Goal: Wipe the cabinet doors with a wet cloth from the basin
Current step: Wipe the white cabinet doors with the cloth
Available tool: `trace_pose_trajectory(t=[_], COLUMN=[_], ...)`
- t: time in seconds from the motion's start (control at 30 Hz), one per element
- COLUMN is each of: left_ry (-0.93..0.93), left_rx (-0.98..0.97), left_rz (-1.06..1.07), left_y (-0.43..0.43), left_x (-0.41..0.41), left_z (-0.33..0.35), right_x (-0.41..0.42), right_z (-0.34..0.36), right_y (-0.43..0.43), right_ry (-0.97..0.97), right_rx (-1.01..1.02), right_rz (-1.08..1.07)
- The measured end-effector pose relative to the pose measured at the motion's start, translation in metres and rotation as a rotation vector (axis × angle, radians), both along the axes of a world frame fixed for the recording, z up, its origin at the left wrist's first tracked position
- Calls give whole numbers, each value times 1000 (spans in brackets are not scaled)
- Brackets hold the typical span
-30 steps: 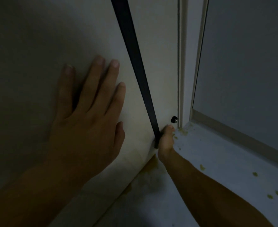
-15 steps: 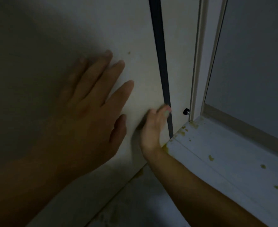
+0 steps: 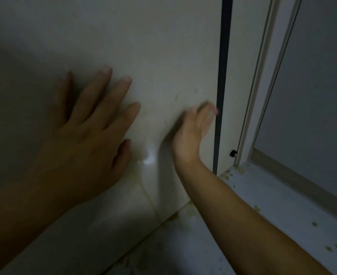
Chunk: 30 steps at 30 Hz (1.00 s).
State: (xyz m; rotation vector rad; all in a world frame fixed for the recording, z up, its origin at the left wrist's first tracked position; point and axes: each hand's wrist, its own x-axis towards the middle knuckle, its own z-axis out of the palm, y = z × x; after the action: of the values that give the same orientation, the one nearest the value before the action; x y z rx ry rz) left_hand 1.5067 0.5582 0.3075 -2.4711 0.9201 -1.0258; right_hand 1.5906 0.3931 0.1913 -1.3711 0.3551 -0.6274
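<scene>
"One cabinet door (image 3: 163, 46), is that what fills the view?"

"Yes, a pale, smooth panel across the left and centre, standing up from the bottom ledge (image 3: 282, 205). A small glint of light (image 3: 149, 157) sits low on it, between the two hands."

"How do the hands lie?"

"The left hand (image 3: 88, 139) is spread flat on the door, fingers straight and fanned apart, thumb out to the side. The right hand (image 3: 191, 132) is further right and a little beyond it, also against the panel with its fingers stretched upward. It is blurred. The two are near each other but not touching."

"Is the right hand carrying a cloth?"

"I cannot tell. There is a greenish-grey smear at its fingertips (image 3: 207, 111), too blurred to say whether it is fabric or a stain on the door."

"What lies beside them?"

"A dark strip (image 3: 223, 76) runs down the door just right of those fingertips. Right of its lower end a small black stud (image 3: 233, 153) sticks out, close to the white frame (image 3: 262, 86). Beyond the frame is a plain grey panel (image 3: 318, 76)."

"And the ledge?"

"Pale, with greenish spots (image 3: 332, 248) scattered on it and more of the same along the door's bottom edge."
</scene>
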Motion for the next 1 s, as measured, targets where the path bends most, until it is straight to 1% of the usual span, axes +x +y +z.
trace_pose_trajectory(t=[0.03, 0.1, 0.17, 0.2, 0.27, 0.3, 0.33, 0.37, 0.43, 0.47, 0.53, 0.57, 0.63, 0.67, 0.73, 0.8, 0.83, 0.9, 0.93, 1.0], left_ry=[-5, -13, -11, -10, -6, -3, 1, 3, 5, 4, 0, -4, -20, -35, -75, -120, -131, -139, -137, -120], left_rx=[16, 56, 79, 84, 105, 111, 113, 113, 112, 116, 107, 93, 64, 40, -25, -74, -94, -134, -152, -165], left_rz=[13, 12, 4, 12, 32, 32, 27, 17, -1, -3, 11, 25, 39, 38, 30, 58, 74, 98, 107, 126], left_y=[4, 7, 9, 10, 12, 13, 14, 15, 17, 18, 20, 22, 26, 29, 37, 45, 50, 59, 64, 70], left_x=[1, 2, 0, -2, -3, -4, -4, -4, -3, -5, -8, -11, -15, -18, -24, -29, -31, -36, -37, -41], left_z=[2, 2, 3, 4, 7, 8, 8, 8, 8, 8, 7, 7, 7, 7, 6, 5, 4, 4, 3, 2], right_x=[0, -2, 0, 1, 2, 3, 2, 0, -5, -6, -7, -8, -10, -9, -10, -13, -15, -25, -29, -28], right_z=[23, 40, 14, 4, 9, 22, 39, 54, 64, 53, 15, -2, -13, -6, 30, 70, 82, 85, 78, 70], right_y=[6, 15, 11, 8, 2, 2, 5, 11, 24, 27, 24, 21, 17, 18, 26, 40, 49, 62, 61, 47], right_ry=[-95, -163, -192, -159, -36, -20, -54, -135, -337, -385, -371, -315, -198, -173, -215, -405, -514, -676, -720, -775], right_rx=[-96, -220, -317, -319, -134, -65, -66, -130, -380, -489, -610, -597, -457, -406, -423, -600, -736, -1035, -1169, -1368], right_rz=[33, 13, -64, -66, -25, -9, -9, -9, -35, -39, -65, -55, -22, -24, -45, -55, -44, 22, 59, 111])
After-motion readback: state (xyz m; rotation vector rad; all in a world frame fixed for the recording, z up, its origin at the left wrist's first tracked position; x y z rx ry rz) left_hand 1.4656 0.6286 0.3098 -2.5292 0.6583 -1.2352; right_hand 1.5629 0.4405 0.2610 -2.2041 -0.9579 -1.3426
